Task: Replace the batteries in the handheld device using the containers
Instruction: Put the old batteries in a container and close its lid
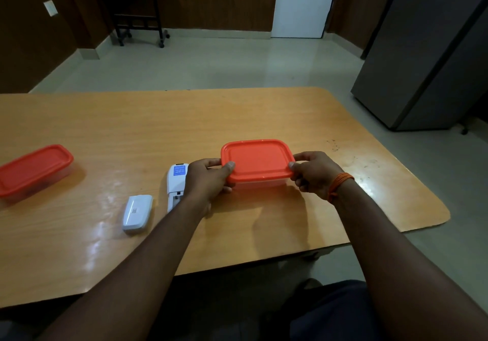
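A clear container with an orange lid (257,160) stands on the wooden table (132,129), right of centre. My left hand (208,179) grips its left edge, thumb on the lid. My right hand (314,173) grips its right edge the same way. The white handheld device (175,182) lies face down just left of my left hand, its battery bay uncovered and partly hidden by my wrist. Its white battery cover (137,212) lies apart on the table, further left. A second orange-lidded container (33,169) sits at the table's far left.
The table's right edge and rounded corner (443,214) are close to my right hand. A grey cabinet (427,58) stands on the floor to the right, and a black wheeled stand (140,21) is against the far wall.
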